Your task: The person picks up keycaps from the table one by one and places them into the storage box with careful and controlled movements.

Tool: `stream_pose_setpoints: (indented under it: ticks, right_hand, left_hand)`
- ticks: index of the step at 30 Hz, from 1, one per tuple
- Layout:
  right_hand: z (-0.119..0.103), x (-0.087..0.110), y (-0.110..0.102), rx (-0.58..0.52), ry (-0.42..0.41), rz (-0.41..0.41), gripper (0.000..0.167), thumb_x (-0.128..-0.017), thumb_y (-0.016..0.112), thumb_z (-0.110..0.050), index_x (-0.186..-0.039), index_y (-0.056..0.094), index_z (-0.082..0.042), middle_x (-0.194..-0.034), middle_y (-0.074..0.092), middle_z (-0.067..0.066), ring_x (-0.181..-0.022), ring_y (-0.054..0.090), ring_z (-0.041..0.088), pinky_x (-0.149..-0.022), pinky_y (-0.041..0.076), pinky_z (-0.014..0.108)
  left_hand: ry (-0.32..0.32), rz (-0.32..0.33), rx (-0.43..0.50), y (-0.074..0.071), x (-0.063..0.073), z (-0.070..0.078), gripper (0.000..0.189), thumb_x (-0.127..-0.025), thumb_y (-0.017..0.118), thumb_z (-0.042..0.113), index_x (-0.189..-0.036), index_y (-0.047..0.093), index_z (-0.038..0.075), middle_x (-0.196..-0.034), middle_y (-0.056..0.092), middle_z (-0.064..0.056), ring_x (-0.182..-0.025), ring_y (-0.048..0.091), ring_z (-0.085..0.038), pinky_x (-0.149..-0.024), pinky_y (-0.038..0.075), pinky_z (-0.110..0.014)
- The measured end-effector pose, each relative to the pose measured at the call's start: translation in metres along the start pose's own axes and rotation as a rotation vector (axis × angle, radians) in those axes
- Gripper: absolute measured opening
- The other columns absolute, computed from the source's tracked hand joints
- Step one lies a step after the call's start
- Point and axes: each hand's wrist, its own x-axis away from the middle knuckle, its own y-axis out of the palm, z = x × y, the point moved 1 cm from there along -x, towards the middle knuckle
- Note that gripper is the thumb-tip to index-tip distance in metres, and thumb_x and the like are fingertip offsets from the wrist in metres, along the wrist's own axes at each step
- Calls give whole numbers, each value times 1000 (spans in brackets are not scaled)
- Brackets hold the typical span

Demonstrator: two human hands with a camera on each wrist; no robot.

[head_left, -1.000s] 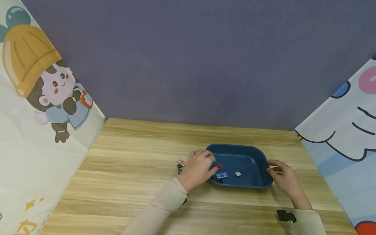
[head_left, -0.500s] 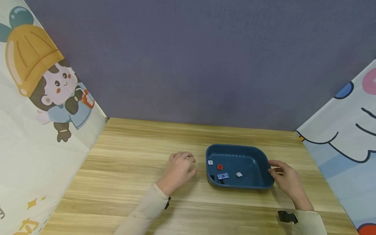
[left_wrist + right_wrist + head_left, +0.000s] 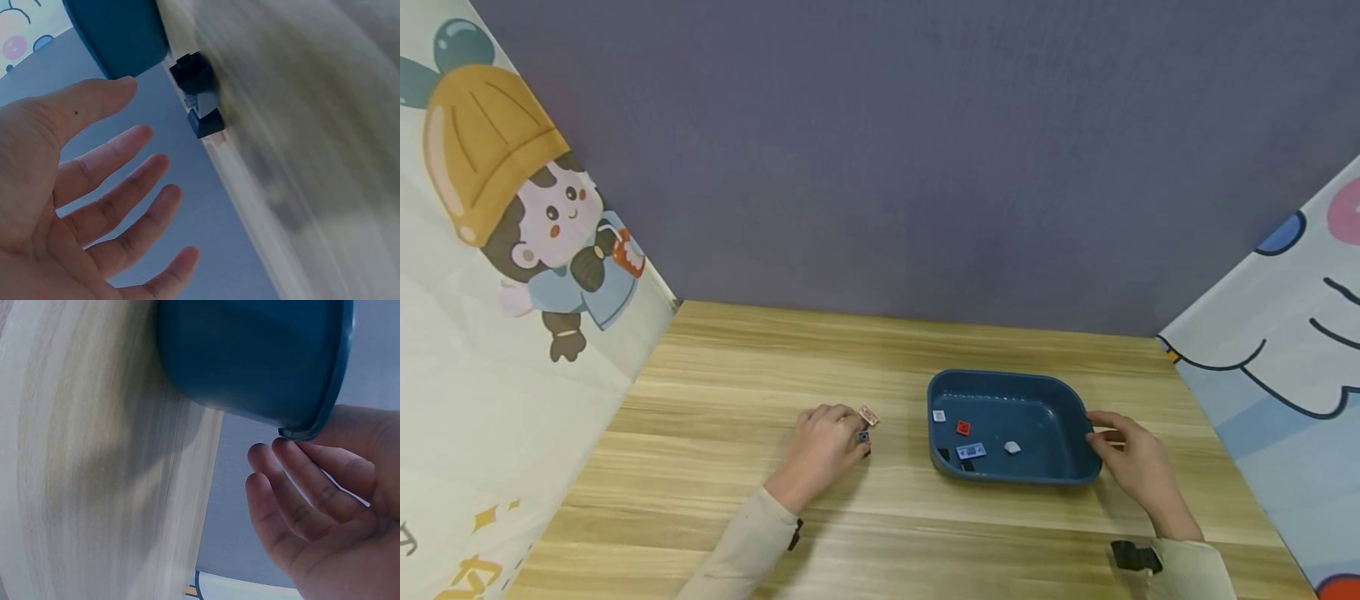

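Observation:
My left hand (image 3: 823,446) is low over the table, just left of a few small building-brick pieces. Among these are a beige printed tile (image 3: 868,416), a dark grey brick (image 3: 863,436) and a black piece (image 3: 194,72). In the left wrist view the fingers are spread apart, with nothing between them. My right hand (image 3: 1138,462) pinches the right end rim of a dark blue tray (image 3: 1052,479). Inside the tray lie a white tile (image 3: 938,416), a red piece (image 3: 963,427), a light blue printed tile (image 3: 971,451), a white piece (image 3: 1012,447) and black pieces (image 3: 967,466).
The wooden table (image 3: 737,358) ends at a grey-purple back panel (image 3: 880,167). Printed cartoon sheets stand at the left (image 3: 550,250) and the right (image 3: 1285,358).
My left hand has moved left from over the tray to the loose pieces on the table. A white tile that it covered before now shows in the tray. The right hand stays at the rim.

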Motion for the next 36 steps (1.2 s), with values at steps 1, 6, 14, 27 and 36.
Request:
stream_pose_setpoints:
  ticks: [1, 6, 14, 27, 36]
  right_hand:
    - [0, 0, 0, -1, 2, -1, 33, -96, 65, -3, -128, 61, 4, -122, 61, 30, -95, 67, 41, -73, 57, 50]
    - [0, 0, 0, 0, 5, -1, 33, -96, 65, -4, -128, 61, 4, -122, 62, 29, -95, 67, 40, -75, 57, 50]
    - [0, -1, -1, 10, -17, 17, 32, -95, 65, -2, -126, 62, 4, -120, 63, 28, -93, 67, 40, -74, 57, 50]
    - [-1, 0, -1, 19, -24, 15, 32, -95, 66, -3, -125, 63, 5, -120, 63, 29, -92, 67, 40, -73, 57, 49]
    - [0, -1, 0, 20, -18, 17, 32, -94, 65, -1, -125, 62, 5, -119, 63, 29, -93, 68, 41, -73, 57, 51]
  left_hand:
    - [0, -5, -3, 1, 1, 0, 24, -81, 84, 32, -94, 75, 14, -109, 71, -5, -99, 66, -28, -89, 49, -56]
    - [-7, -30, -23, 7, 2, 0, 22, -78, 86, 33, -85, 74, 16, -106, 71, -5, -95, 66, -28, -88, 50, -55]
    - [-21, -89, -64, 15, 4, -1, 22, -78, 86, 32, -86, 75, 14, -105, 70, -7, -96, 66, -29, -89, 50, -56]
    - [-18, -89, -60, 18, 2, -2, 20, -79, 86, 30, -85, 76, 15, -105, 70, -7, -95, 66, -29, -87, 51, -55]
    - [-19, -101, -56, 17, 1, 0, 17, -80, 85, 29, -86, 76, 16, -108, 70, -7, -97, 65, -29, -87, 50, -55]
